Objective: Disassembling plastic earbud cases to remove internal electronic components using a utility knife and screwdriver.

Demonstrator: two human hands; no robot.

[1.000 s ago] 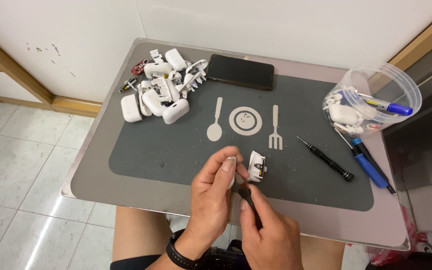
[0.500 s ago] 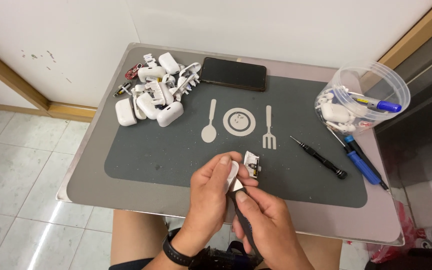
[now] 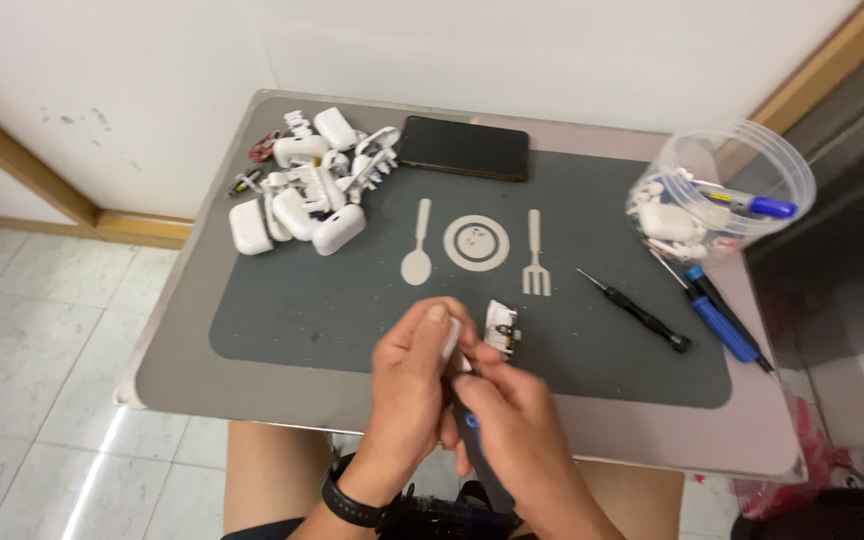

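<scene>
I'm pinching a small white case part [image 3: 451, 338] in my left hand [image 3: 412, 385], fingers closed around it, low over the mat's [image 3: 282, 310] front edge. My right hand [image 3: 517, 425] is gripping a dark tool [image 3: 474, 440], its tip meeting the part. A second white piece [image 3: 502, 328] is lying just beside them.

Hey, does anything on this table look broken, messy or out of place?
Yes. The white earbud cases lie in a jumbled heap at the mat's far left corner, some opened up. A small white part with exposed innards lies alone beside the hands.
</scene>
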